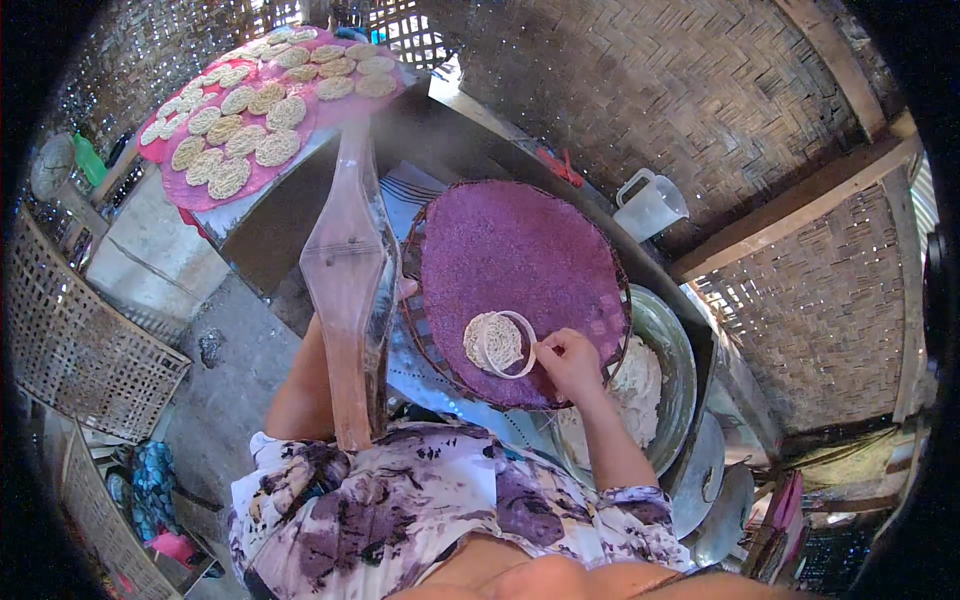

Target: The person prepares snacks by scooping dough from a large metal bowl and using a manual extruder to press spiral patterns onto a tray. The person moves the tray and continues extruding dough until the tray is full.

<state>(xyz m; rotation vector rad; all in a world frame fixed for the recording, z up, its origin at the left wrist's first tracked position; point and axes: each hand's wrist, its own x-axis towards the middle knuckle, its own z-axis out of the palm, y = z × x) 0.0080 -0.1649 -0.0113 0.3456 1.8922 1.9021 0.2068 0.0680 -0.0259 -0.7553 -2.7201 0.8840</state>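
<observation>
Pale ring [532, 338], lower centre of frame: right rim pinched in my right hand [574, 366], the nearer; noodle disc [483, 338] just leftward, partly overlapped, on purple tray [520, 250]. My left hand [407, 288], tray's left edge: mostly hidden, grip I cannot tell.

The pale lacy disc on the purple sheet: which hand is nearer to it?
Right. The right hand, right of the disc, holds the white ring; the left hand, mostly hidden, is farther off, leftward, by the tray.
</observation>
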